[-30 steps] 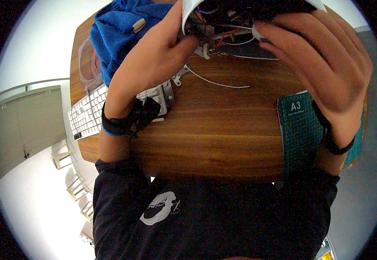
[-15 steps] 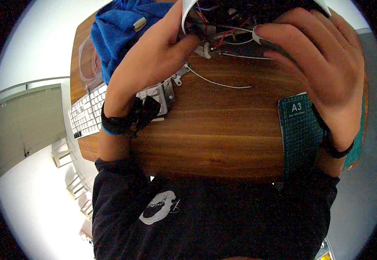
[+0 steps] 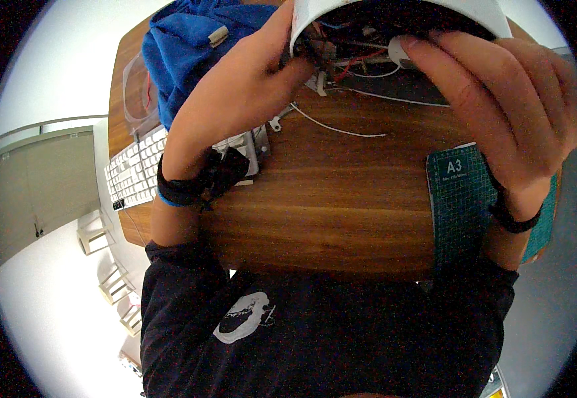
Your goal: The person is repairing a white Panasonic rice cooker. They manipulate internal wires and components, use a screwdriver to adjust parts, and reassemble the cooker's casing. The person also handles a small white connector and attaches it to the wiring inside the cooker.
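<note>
While the left hand [image 3: 248, 93] clasps a white shell [image 3: 306, 14], the curled right hand [image 3: 517, 109] touches a disc [image 3: 397, 54], grip unclear.

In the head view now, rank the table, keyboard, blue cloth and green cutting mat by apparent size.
1. Table
2. Blue cloth and green cutting mat: too alike to rank, mat partly covered
3. Keyboard

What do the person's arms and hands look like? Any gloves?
No gloves on the left hand or right hand. Black fabric sleeves stop partway down the arms. The left wrist wears a wide black strap with blue edging; the right, a narrow black band.
</note>
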The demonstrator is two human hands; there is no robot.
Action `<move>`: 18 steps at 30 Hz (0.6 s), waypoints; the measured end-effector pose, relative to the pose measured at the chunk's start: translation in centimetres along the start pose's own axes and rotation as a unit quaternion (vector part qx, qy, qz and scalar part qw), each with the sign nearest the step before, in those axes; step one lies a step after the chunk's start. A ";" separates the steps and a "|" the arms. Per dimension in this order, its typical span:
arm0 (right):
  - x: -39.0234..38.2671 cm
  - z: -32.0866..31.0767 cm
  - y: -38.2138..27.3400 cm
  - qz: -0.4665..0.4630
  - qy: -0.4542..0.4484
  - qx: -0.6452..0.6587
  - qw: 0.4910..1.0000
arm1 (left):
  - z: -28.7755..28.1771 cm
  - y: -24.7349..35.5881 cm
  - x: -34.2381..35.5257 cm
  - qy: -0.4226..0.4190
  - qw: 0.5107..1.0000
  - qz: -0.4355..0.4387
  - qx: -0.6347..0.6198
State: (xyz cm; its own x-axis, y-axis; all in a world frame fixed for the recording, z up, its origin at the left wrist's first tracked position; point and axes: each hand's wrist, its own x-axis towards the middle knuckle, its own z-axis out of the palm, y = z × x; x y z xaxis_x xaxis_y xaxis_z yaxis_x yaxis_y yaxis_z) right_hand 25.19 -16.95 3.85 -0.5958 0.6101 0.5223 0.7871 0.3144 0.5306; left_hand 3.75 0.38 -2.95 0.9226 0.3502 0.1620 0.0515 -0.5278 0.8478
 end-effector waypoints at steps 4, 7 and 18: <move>0.2 -0.3 0.4 0.000 -0.008 0.006 1.000 | 0.1 0.4 0.0 0.004 1.000 -0.012 0.021; -0.1 0.1 1.0 -0.006 0.001 0.021 1.000 | 0.4 3.0 -0.1 0.007 0.998 -0.023 0.057; 0.6 -0.4 0.6 0.042 -0.019 0.089 0.995 | 0.2 0.8 -0.4 0.002 0.998 -0.005 0.064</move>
State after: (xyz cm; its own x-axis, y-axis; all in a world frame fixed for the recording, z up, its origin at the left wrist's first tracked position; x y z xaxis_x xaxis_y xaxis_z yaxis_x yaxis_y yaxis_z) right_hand 25.20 -16.65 4.72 -0.5230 0.6651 0.5330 0.8516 0.3828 0.3580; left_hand 3.52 -0.31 -2.44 0.9202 0.3586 0.1570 0.1087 -0.6194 0.7775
